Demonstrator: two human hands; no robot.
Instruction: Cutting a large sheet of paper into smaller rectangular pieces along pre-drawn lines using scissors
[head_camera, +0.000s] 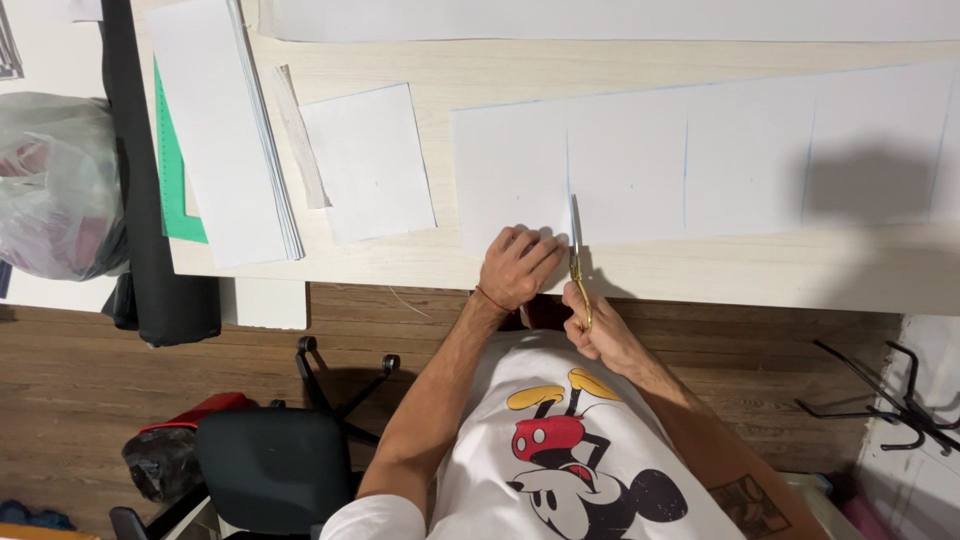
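Gripping the gold-handled scissors (577, 262), the right hand (595, 325) is closing around the loops at the table's front edge, blades pointing away from the body and running up a faint blue line on the long white paper strip (700, 160). Left hand (517, 266) is pressing flat, fingers spread, on the strip just left of the blades, holding nothing, only pinning the sheet. Strip is lying across the pale wooden table (700, 275), ruled into squares; one cut square (368, 162) is sitting apart to the left, beside a stack of white sheets (225, 125) over a green mat (172, 190). Judging by that, cutting off the leftmost square is the step in hand, blades roughly partway up the line, though the blade tip is hard to place against the white. Next move calls for keeping the blades on the line and the paper flat under the left palm.
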